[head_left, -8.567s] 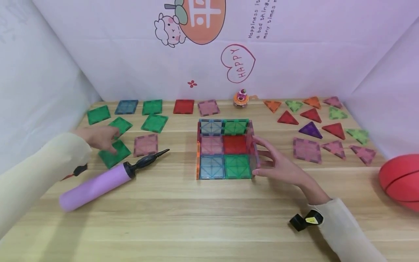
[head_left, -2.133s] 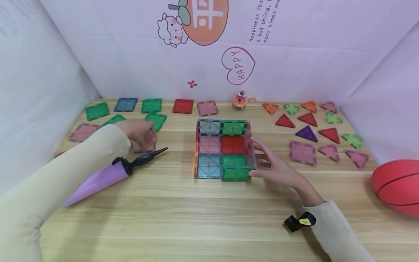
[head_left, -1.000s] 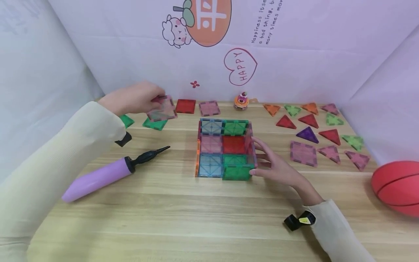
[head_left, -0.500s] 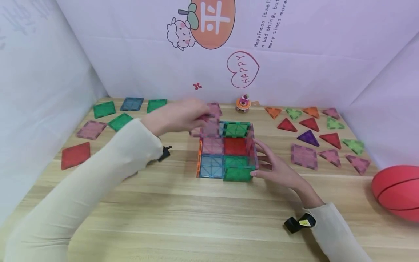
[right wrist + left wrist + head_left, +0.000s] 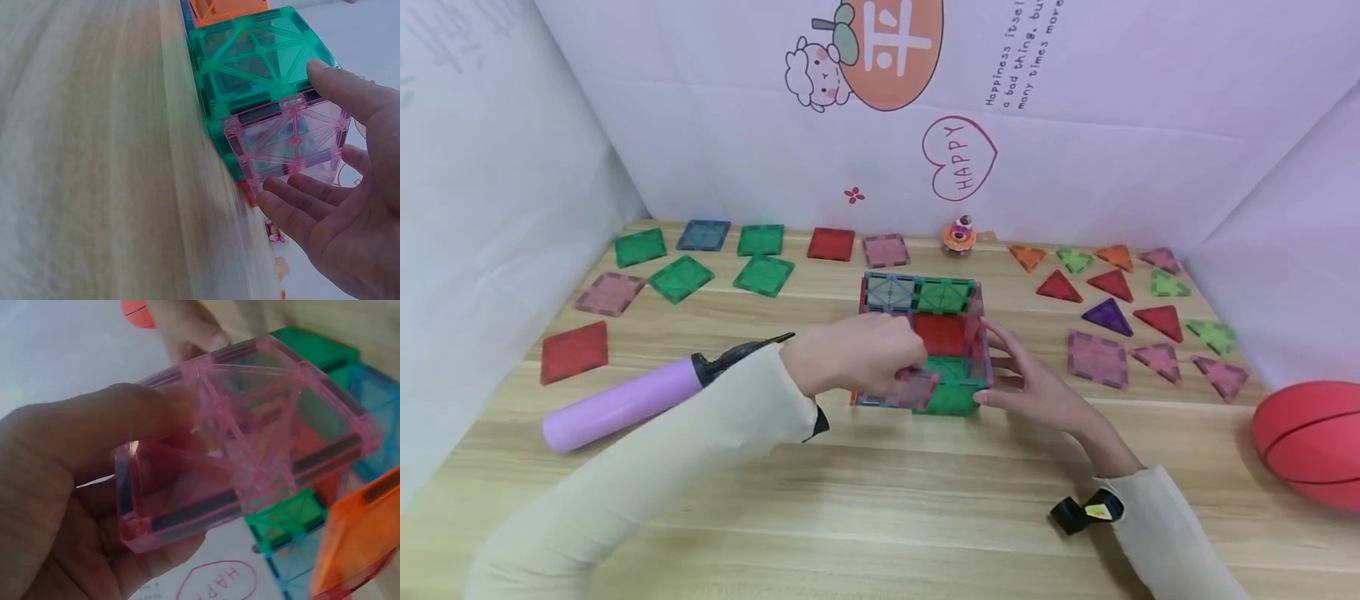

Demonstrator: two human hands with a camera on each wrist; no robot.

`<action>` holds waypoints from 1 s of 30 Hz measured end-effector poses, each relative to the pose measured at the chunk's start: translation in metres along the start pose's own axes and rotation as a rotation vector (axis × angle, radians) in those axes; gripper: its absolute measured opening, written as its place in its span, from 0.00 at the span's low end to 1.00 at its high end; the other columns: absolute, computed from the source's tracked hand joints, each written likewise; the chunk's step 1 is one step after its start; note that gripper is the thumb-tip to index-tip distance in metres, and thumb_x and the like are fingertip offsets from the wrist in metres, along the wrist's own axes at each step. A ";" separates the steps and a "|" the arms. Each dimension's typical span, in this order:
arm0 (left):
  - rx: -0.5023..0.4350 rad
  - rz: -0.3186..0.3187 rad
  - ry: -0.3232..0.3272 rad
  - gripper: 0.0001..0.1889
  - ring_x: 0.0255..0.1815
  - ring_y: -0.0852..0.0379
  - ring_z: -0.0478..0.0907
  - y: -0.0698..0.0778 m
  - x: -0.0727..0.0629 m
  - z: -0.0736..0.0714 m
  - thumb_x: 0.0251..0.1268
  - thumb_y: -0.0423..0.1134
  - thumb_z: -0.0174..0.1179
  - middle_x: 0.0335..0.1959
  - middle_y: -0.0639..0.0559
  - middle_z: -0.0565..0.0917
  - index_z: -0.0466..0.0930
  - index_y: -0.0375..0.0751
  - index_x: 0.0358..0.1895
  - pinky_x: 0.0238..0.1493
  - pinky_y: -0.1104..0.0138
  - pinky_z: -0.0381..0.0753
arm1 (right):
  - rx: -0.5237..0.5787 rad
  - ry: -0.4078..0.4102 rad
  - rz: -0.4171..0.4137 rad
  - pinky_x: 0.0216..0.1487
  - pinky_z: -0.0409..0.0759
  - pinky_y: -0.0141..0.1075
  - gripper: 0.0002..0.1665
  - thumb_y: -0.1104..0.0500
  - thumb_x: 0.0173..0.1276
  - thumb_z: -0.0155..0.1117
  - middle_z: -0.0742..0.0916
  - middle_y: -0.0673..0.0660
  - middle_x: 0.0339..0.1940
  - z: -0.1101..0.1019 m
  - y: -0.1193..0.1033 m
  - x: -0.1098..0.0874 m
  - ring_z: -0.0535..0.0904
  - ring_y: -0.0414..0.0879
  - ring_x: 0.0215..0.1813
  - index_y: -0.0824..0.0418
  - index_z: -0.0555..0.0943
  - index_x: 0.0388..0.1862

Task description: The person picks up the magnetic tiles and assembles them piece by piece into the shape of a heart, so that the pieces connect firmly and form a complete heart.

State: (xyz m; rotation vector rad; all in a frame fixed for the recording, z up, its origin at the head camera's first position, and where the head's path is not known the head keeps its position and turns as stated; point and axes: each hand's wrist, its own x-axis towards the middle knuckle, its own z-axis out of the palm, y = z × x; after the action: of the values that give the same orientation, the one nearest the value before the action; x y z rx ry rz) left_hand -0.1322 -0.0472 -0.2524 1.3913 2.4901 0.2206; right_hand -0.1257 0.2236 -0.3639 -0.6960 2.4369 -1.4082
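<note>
My left hand (image 5: 865,354) pinches a pink square magnetic tile (image 5: 250,444) between thumb and fingers, over the front left of a tile box. This box, built from clear coloured magnetic tiles, has blue and green tiles (image 5: 943,296) upright at the back and a red tile (image 5: 940,333) on its floor. A green tile (image 5: 256,59) stands upright at the front right. An orange tile (image 5: 362,519) forms part of the left side. My right hand (image 5: 1037,383) rests against the pink right wall (image 5: 294,140), fingers extended, with its thumb at the green tile's corner.
Loose square tiles, among them a red one (image 5: 574,352), lie at the left and back. Triangular tiles (image 5: 1108,317) and a pink square (image 5: 1097,358) lie right. A purple hand pump (image 5: 625,404) is at left, a red ball (image 5: 1311,446) at right, a small figurine (image 5: 958,236) behind.
The left hand has picked up the pink tile from the left and carried it rightward, then forward-down to the box front. A green front tile has been added since the oldest frame. Right hand stays.
</note>
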 end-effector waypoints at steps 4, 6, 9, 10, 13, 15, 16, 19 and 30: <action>0.016 -0.016 0.055 0.17 0.14 0.65 0.63 -0.005 0.002 0.021 0.68 0.43 0.56 0.11 0.61 0.64 0.74 0.47 0.17 0.19 0.75 0.59 | -0.001 -0.002 -0.001 0.60 0.70 0.60 0.54 0.62 0.64 0.66 0.60 0.69 0.73 0.000 0.000 -0.001 0.66 0.70 0.67 0.46 0.43 0.78; 0.023 -0.016 0.091 0.19 0.13 0.64 0.62 -0.008 0.004 0.030 0.68 0.42 0.56 0.11 0.60 0.62 0.72 0.46 0.16 0.19 0.74 0.57 | -0.003 -0.001 -0.001 0.60 0.70 0.60 0.54 0.62 0.64 0.66 0.60 0.68 0.73 0.000 0.000 -0.001 0.66 0.70 0.67 0.46 0.43 0.78; 0.059 -0.015 0.119 0.15 0.15 0.64 0.61 -0.011 0.006 0.041 0.66 0.37 0.58 0.12 0.59 0.65 0.75 0.44 0.18 0.20 0.74 0.55 | 0.001 0.000 -0.004 0.60 0.70 0.60 0.54 0.63 0.64 0.66 0.60 0.68 0.73 -0.001 0.000 -0.001 0.66 0.69 0.67 0.46 0.43 0.78; 0.065 -0.016 0.119 0.13 0.16 0.64 0.62 -0.012 0.007 0.044 0.65 0.36 0.59 0.13 0.59 0.67 0.77 0.44 0.20 0.20 0.74 0.56 | 0.001 -0.001 -0.005 0.60 0.70 0.60 0.54 0.63 0.64 0.66 0.60 0.68 0.73 0.000 0.000 -0.001 0.66 0.69 0.67 0.46 0.43 0.78; 0.088 -0.024 0.122 0.08 0.18 0.63 0.65 -0.015 0.008 0.052 0.63 0.33 0.60 0.16 0.56 0.74 0.81 0.43 0.25 0.22 0.74 0.58 | 0.003 -0.006 -0.010 0.60 0.70 0.59 0.54 0.63 0.64 0.65 0.60 0.68 0.74 0.000 0.000 -0.001 0.66 0.69 0.68 0.47 0.43 0.78; 0.093 -0.028 0.134 0.06 0.19 0.63 0.67 -0.016 0.008 0.056 0.63 0.34 0.60 0.18 0.55 0.78 0.81 0.43 0.27 0.23 0.74 0.60 | 0.004 -0.007 -0.012 0.60 0.70 0.60 0.54 0.63 0.64 0.65 0.60 0.68 0.74 0.000 0.000 0.000 0.65 0.69 0.68 0.47 0.42 0.78; 0.087 -0.033 0.142 0.07 0.19 0.63 0.68 -0.017 0.007 0.057 0.63 0.34 0.60 0.18 0.55 0.78 0.81 0.43 0.27 0.23 0.73 0.60 | 0.005 -0.007 -0.011 0.60 0.70 0.60 0.54 0.63 0.64 0.65 0.60 0.68 0.73 -0.001 0.000 0.000 0.65 0.69 0.68 0.47 0.42 0.78; 0.081 -0.055 0.162 0.07 0.18 0.62 0.68 -0.019 0.004 0.058 0.63 0.36 0.61 0.17 0.55 0.78 0.81 0.43 0.26 0.22 0.73 0.60 | 0.008 -0.007 -0.010 0.60 0.70 0.61 0.54 0.63 0.64 0.65 0.60 0.68 0.73 -0.001 0.000 0.000 0.65 0.70 0.68 0.47 0.42 0.78; 0.093 -0.098 0.229 0.07 0.18 0.62 0.66 -0.026 -0.010 0.064 0.66 0.39 0.60 0.15 0.57 0.75 0.82 0.43 0.30 0.23 0.74 0.62 | -0.007 -0.001 -0.017 0.61 0.68 0.62 0.54 0.63 0.63 0.66 0.58 0.66 0.75 -0.001 0.001 -0.001 0.63 0.69 0.69 0.49 0.43 0.78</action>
State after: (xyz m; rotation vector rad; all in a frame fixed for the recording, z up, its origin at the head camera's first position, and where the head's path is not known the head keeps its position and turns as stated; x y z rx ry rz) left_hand -0.1281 -0.0696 -0.3187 1.3423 2.7803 0.2603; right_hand -0.1260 0.2251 -0.3639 -0.7204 2.4421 -1.4052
